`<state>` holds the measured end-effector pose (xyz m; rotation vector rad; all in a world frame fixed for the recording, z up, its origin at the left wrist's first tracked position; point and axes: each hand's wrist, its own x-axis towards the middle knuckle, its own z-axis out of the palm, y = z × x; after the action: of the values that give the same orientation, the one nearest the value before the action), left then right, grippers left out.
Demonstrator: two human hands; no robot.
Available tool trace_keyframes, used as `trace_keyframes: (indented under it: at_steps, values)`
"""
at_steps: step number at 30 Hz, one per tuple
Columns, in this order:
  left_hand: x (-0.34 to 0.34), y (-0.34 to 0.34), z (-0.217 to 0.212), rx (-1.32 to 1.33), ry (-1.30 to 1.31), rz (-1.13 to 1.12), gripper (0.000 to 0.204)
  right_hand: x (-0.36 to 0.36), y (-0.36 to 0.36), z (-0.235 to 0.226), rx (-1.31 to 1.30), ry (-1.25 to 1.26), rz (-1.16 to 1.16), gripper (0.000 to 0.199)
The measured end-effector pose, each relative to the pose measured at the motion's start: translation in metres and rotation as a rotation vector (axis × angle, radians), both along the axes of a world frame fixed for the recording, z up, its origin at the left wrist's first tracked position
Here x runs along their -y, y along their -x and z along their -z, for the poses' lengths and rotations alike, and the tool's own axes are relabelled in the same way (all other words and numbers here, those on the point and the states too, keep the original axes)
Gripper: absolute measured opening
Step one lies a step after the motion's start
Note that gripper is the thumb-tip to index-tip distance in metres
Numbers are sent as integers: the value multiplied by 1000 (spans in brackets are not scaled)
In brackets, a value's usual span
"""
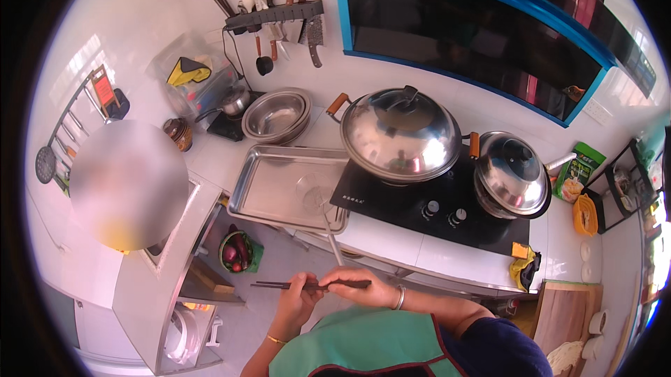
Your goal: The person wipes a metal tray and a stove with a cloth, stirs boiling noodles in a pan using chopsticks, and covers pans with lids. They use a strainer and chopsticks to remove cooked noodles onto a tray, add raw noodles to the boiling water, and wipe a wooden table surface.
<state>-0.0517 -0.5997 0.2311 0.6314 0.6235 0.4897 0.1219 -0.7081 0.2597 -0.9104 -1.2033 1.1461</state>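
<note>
I see the white surface [398, 240] stretching ahead of both hands, its front edge just beyond my right hand [360, 289]; between that edge and my left hand [300, 296] lies bare grey floor [286, 254]. The black cooktop [391, 198] sits ahead and to the right of my right hand. Straight ahead of both hands, the metal tray [272, 174] reaches the surface's edge, and a skimmer [334, 244] juts over it toward my right hand, narrowing the room there. Both hands grasp the chopsticks [269, 284], slim, dark brown, nearly level across them: my left fingers pinch them partway along, my right hand curls about the other end, and the tips point out past my left hand. I count two lidded pans [402, 139] beyond my right hand, one tray, one skimmer, two control knobs [432, 208], two chopsticks.
</note>
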Motion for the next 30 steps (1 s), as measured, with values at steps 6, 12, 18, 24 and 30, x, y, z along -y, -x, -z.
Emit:
trace_keyframes:
  at_steps: [6,12,18,24,30]
  values:
    - [-29,53,-3,130,-52,41,15,-27,56,2,-101,89,34,21]
    - [-70,116,4,217,-64,61,13,-63,119,-8,-125,73,31,21]
    - [-92,172,5,301,-84,8,15,-96,173,-6,-66,131,7,21]
    - [-102,205,7,418,-122,-97,19,-123,199,-13,-139,292,-126,25]
    - [-95,205,0,439,-119,-91,19,-124,198,-4,-138,233,-167,23]
